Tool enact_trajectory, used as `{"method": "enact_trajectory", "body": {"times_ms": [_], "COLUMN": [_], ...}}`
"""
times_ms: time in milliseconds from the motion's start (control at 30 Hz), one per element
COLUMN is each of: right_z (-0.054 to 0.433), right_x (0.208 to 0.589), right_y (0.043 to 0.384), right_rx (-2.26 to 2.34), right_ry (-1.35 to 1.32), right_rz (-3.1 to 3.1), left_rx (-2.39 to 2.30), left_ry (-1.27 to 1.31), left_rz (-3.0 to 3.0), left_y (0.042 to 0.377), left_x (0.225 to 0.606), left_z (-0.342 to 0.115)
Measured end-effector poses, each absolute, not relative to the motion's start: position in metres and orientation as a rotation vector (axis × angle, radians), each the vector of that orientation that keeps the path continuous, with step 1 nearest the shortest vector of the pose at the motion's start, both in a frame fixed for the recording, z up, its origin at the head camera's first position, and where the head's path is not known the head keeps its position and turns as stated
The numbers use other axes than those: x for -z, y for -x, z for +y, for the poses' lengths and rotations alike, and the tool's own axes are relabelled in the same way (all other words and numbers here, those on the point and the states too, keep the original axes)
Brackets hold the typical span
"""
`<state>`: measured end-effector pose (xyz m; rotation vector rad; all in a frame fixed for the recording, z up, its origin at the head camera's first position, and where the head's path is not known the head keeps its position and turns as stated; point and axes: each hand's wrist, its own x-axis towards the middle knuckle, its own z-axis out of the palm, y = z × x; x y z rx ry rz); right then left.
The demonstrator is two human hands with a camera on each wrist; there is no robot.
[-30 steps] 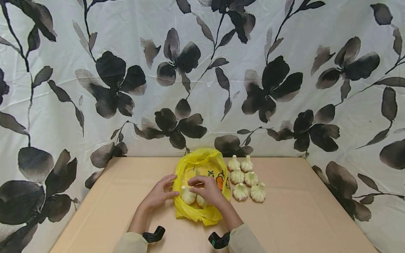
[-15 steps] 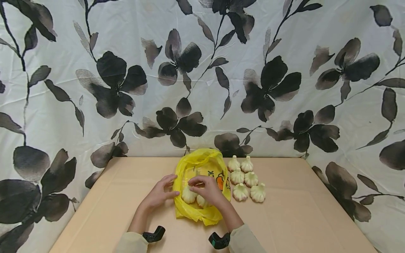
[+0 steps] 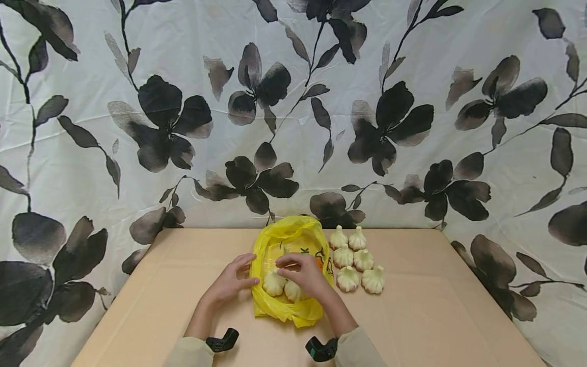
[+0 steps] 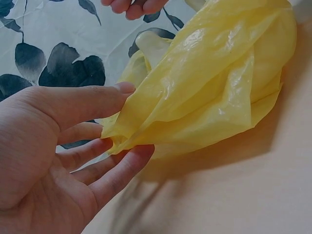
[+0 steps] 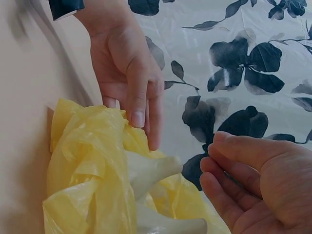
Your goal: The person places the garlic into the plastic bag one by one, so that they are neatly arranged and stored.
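A yellow plastic bag (image 3: pixel 293 221) lies with its mouth spread wide and dark print showing inside. Two pale garlic bulbs, a left one (image 3: pixel 273 284) and a right one (image 3: pixel 293 292), sit in it; their stems show in the right wrist view. My left hand (image 3: pixel 229 279) touches the bag's left rim, thumb and fingers extended and apart; in the left wrist view its fingertips (image 4: pixel 141 152) rest against the plastic. Over the bag's mouth hovers my right hand (image 3: pixel 304 275), loosely curled. Nothing shows between its thumb and fingers in the right wrist view.
Right of the bag, several garlic bulbs (image 3: pixel 364 260) stand in two columns on the tan table (image 3: pixel 435 306). A white cloth with dark flowers (image 3: pixel 321 132) hangs behind the table's back edge. A black device (image 3: pixel 223 340) is strapped at each wrist.
The left garlic bulb in the bag has settled slightly lower. My right hand has drawn back a little to the right, off that bulb. My left hand stays at the rim.
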<state>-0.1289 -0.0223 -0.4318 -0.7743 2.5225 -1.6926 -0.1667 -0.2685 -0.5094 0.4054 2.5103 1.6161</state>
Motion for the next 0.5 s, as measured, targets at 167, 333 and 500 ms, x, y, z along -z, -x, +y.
{"method": "enact_trajectory", "body": {"times_ms": [167,333,500], "right_z": [-0.014,-0.006,0.002], "right_x": [0.431,0.431,0.432], "right_y": [0.134,0.139,0.144], "right_rx": [1.685,1.692,1.7], "right_ry": [0.766,0.774,0.8], "right_rz": [2.534,2.532,2.516], "left_rx": [-1.624,-1.635,-1.648], "left_ry": [-0.388,-0.376,-0.354], "left_rz": [2.515,2.527,2.529], "left_y": [0.17,0.174,0.177], "left_x": [0.511,0.513,0.514], "left_z": [-0.265,-0.261,-0.258]}}
